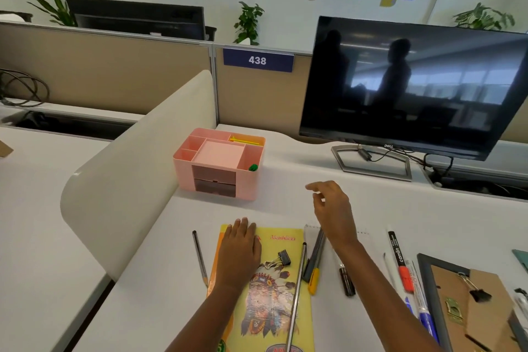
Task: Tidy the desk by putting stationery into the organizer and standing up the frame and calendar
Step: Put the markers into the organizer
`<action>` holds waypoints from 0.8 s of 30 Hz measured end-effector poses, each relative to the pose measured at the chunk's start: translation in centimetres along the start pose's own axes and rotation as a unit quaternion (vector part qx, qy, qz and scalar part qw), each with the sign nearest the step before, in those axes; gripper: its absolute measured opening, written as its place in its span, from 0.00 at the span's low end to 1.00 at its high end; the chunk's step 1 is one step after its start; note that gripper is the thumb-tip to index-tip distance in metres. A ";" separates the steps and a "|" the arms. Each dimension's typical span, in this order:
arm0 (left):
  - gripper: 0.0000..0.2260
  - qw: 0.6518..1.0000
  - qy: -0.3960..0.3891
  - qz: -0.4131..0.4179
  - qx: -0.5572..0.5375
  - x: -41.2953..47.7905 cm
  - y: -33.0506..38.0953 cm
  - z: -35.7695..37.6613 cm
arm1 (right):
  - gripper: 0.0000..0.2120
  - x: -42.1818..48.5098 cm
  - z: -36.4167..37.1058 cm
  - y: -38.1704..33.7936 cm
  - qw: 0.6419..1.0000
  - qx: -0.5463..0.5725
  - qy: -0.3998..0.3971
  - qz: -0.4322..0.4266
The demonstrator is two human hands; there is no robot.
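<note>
A pink organizer (183, 164) stands at the back of the desk, with a yellow pen (245, 140) in a rear slot and a green item (253, 167) in its right slot. My left hand (238, 248) lies flat on a yellow notebook (274, 303). My right hand (333, 207) hovers open above the desk, between the organizer and the pens, holding nothing. On the notebook rest a black binder clip (278, 259) and a long grey pencil (297, 291). A picture frame (434, 288) lies face down at the right with a clip (475, 290) on its back.
A pencil (199, 257) lies left of the notebook. A grey and yellow pen (314, 263), a black marker (347, 280), a camlin marker (400, 257) and blue pens (425, 320) lie to the right. A Dell monitor (414, 86) stands behind. A white divider (137, 163) borders the left.
</note>
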State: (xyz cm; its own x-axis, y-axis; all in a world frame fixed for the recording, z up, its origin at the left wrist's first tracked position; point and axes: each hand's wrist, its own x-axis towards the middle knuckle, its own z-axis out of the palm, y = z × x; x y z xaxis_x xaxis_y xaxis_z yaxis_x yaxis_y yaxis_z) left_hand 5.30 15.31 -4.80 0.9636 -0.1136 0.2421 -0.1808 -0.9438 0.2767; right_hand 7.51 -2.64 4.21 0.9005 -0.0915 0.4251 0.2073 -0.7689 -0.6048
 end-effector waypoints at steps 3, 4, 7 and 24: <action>0.20 1.000 -0.008 0.003 0.012 0.0 0.0 0.1 | 0.12 -2.6 -2.1 3.8 0.996 -0.030 -0.001 0.084; 0.20 1.000 -0.010 0.004 0.015 0.1 0.0 0.1 | 0.12 -3.4 -2.8 4.9 0.993 -0.047 -0.004 0.110; 0.22 0.999 -0.026 0.012 0.028 0.2 -0.1 0.3 | 0.13 -5.5 -4.5 7.5 0.978 -0.096 -0.019 0.187; 0.21 0.998 -0.030 0.015 0.058 0.3 -0.3 0.5 | 0.18 -7.6 -5.5 11.3 0.934 -0.200 -0.083 0.286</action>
State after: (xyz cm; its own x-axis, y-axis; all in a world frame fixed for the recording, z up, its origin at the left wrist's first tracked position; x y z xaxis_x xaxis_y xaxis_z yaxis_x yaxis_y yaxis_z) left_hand 5.69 15.36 -5.30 0.9689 -0.1570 0.1914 -0.1886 -0.9689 0.1600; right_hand 0.86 -14.09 -2.15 0.8737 -0.4860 -0.0207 -0.4550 -0.8016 -0.3879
